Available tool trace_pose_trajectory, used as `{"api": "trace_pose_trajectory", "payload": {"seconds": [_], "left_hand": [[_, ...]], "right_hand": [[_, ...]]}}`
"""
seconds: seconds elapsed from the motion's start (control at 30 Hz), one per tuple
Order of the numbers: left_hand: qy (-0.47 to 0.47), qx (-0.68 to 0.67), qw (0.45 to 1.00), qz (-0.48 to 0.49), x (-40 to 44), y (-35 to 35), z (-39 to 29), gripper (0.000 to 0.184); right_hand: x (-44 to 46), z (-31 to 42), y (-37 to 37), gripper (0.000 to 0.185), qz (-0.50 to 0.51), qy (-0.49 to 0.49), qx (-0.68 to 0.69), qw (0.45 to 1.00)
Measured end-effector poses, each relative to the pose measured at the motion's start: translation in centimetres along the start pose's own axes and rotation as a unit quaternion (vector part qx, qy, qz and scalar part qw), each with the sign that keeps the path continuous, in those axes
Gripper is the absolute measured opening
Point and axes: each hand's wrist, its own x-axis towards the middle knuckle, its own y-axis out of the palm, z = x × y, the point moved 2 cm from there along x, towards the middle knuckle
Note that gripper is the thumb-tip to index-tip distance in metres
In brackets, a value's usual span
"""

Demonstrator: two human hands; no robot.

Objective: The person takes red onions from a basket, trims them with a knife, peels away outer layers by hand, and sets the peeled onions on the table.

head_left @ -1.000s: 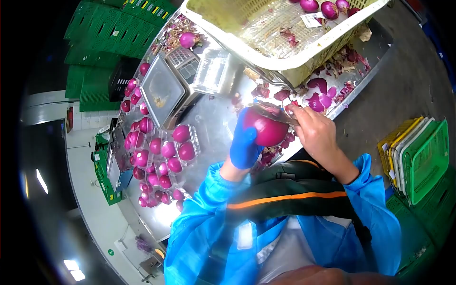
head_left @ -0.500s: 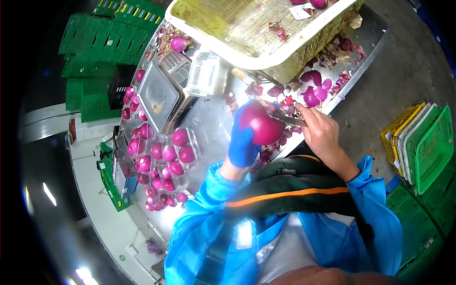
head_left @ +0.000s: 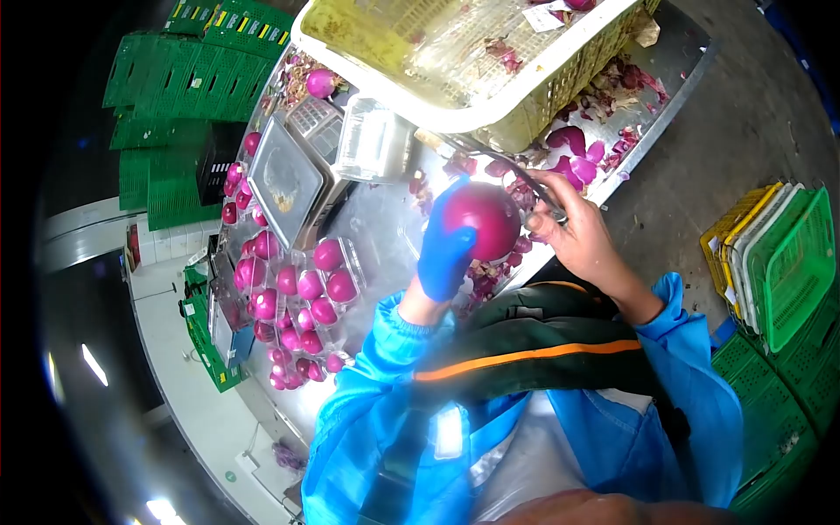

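My left hand [head_left: 444, 254], in a blue glove, is wrapped round a large, smooth, purple-red onion [head_left: 492, 222] above the near edge of the metal table. My bare right hand [head_left: 576, 234] grips a knife [head_left: 528, 182] just to the right of the onion. The dark blade points up and to the left, apart from the onion's surface as far as I can see. Loose purple onion skins [head_left: 577, 157] lie on the table beyond my right hand, and more scraps show under the onion.
A yellowed plastic crate [head_left: 516, 109] stands at the table's far side. To the left are a weighing scale [head_left: 284, 179], clear plastic containers [head_left: 372, 140] and several packed onions [head_left: 311, 284]. Stacked baskets [head_left: 796, 271] stand on the floor at right.
The knife has come off the onion, and its blade has swung upward. My left hand has turned the onion a little and shifted it slightly left.
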Motion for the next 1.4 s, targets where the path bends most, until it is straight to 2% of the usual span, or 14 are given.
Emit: {"api": "trace_pose_trajectory", "payload": {"seconds": [0.07,0.13,0.23,0.3,0.33,0.43,0.47,0.53,0.6,0.73,1.0,1.1,1.23,1.4], "left_hand": [[0.002,0.106,0.994,-0.02,0.2,0.2,-0.4,0.084],[0.019,0.115,0.993,-0.02,0.0,0.6,-1.0,0.088],[0.024,0.07,0.997,0.009,-0.2,0.6,-1.2,0.103],[0.032,0.081,0.995,0.041,-0.4,0.6,-0.2,0.109],[0.036,0.15,0.985,0.083,-0.3,0.0,1.2,0.112],[0.022,0.008,0.998,0.062,0.0,0.0,3.3,0.111],[-0.058,-0.027,0.996,0.054,-0.1,-0.3,3.3,0.108],[-0.053,-0.052,0.997,0.019,-0.5,0.1,2.3,0.105],[-0.021,0.019,1.0,0.006,-0.4,-0.3,1.5,0.103],[0.095,0.23,0.968,-0.017,-0.4,-1.5,2.2,0.102],[0.099,0.264,0.959,0.004,-0.8,-0.5,1.3,0.098],[-0.013,0.188,0.982,0.015,-1.6,0.5,-0.2,0.095],[0.071,0.143,0.985,0.068,-1.5,0.5,-1.3,0.092],[0.08,0.201,0.976,-0.005,0.0,-0.8,1.0,0.098]], "right_hand": [[0.4,1.2,-0.5,0.066,0.075,0.045,-0.001,0.996],[0.8,-0.4,0.4,0.067,0.011,-0.075,0.019,0.997],[-0.2,-1.5,0.2,0.068,0.019,0.042,0.27,0.962],[-1.2,-2.8,0.7,0.066,0.057,0.162,0.463,0.87],[-1.6,-3.0,1.9,0.058,0.036,0.187,0.493,0.849],[-2.3,-3.6,3.3,0.042,0.062,0.213,0.549,0.806],[-2.3,-4.0,2.8,0.039,0.061,0.216,0.457,0.861],[-1.8,-3.9,1.5,0.034,0.058,0.215,0.257,0.941],[-1.4,-2.0,0.4,0.022,-0.041,0.024,-0.03,0.998],[-1.2,2.1,-1.1,0.025,-0.009,-0.148,-0.356,0.923],[-0.5,0.2,-0.6,0.021,-0.033,-0.198,-0.403,0.893],[-0.5,-2.8,-1.4,0.021,-0.048,-0.185,-0.41,0.892],[-1.6,-6.3,-4.2,0.029,-0.111,-0.1,-0.415,0.898],[-1.1,-3.0,-2.3,0.028,-0.079,-0.067,-0.236,0.966]]}}
